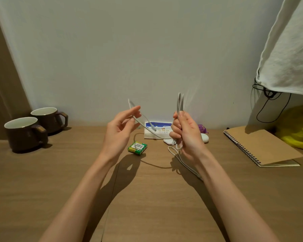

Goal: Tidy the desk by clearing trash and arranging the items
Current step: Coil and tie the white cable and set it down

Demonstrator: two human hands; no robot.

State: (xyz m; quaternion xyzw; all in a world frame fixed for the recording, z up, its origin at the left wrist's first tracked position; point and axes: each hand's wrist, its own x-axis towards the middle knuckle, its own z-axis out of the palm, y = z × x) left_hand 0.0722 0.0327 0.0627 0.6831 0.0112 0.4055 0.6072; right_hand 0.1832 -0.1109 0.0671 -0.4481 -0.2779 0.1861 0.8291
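A white cable (148, 128) hangs in the air between my hands above the wooden desk (59, 180). My right hand (185, 135) grips several folded loops of it, which stick up above my fist and hang out below. My left hand (121, 130) pinches the cable's free length between thumb and fingertips, with the strand running over my fingers. A green pack of batteries (137, 147) lies on the desk between my hands. Behind them a white and blue packet (156, 131), a purple wrapper (203, 128) and a white object (204, 137) lie near the wall.
Two dark mugs (27, 133) stand at the left by the wall. A brown spiral notebook (262, 147) lies at the right, with a yellow plastic bag (299, 130) behind it. A white cloth (287, 49) and a black cord (269, 109) hang at the upper right.
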